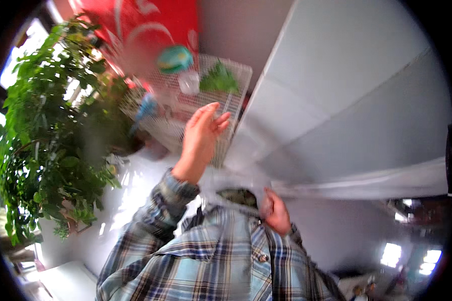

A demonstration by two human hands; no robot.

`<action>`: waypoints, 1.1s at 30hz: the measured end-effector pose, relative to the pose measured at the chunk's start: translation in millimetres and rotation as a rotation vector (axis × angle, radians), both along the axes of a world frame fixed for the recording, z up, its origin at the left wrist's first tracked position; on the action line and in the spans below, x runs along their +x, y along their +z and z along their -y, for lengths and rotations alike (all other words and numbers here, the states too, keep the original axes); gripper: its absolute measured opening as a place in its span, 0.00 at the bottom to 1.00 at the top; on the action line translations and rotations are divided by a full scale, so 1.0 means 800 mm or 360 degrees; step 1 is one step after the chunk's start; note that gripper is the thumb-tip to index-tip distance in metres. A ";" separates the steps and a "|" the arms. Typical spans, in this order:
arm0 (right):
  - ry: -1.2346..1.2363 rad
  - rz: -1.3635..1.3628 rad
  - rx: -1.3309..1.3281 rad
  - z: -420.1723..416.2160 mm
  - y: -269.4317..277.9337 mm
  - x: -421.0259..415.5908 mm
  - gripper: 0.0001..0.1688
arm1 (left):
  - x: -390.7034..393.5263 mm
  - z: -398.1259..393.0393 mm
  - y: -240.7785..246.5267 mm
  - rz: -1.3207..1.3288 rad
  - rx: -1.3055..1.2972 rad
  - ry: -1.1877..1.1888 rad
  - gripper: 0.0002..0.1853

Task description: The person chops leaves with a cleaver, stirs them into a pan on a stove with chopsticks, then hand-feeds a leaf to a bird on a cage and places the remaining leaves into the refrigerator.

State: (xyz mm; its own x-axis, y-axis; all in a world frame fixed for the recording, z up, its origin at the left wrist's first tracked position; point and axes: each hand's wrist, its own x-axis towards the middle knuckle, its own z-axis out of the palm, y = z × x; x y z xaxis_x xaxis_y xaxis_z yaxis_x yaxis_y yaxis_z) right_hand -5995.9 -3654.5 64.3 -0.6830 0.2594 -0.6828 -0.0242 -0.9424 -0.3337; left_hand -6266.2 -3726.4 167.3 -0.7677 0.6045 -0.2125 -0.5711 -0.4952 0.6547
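My left hand (pixel 202 137) is raised in front of a white wire cage (pixel 245 75), fingers loosely bent and apart, with nothing seen in them. Low at my waist, my right hand (pixel 277 212) grips the rim of a pale, see-through container (pixel 261 180), which is blurred. Dark green contents (pixel 239 197) show inside it; what they are I cannot tell. On top of the cage lie green leaves (pixel 220 79), a small clear container (pixel 189 82) and a teal, rounded object (pixel 175 59). A blurred blue thing (pixel 147 107) is at the cage's left side.
A large leafy plant (pixel 41 124) fills the left by bright windows. Red patterned cloth or sheeting (pixel 154 22) hangs behind the cage. A large pale cabinet-like panel (pixel 346 75) stands at the right. White glossy floor (pixel 132 199) shows between the plant and me.
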 end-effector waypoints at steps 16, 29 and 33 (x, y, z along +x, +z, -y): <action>-0.0051 -0.0216 0.0441 0.010 0.133 -0.041 0.07 | 0.119 0.122 -0.076 -0.2216 -0.1454 -0.0983 0.11; -0.0077 -0.0294 0.0442 0.015 0.161 -0.044 0.08 | 0.114 0.076 -0.096 -0.2177 -0.1412 -0.1016 0.09; -0.0096 -0.0340 0.0382 0.011 0.155 -0.043 0.08 | 0.111 0.085 -0.060 -0.1918 -0.1363 -0.0946 0.11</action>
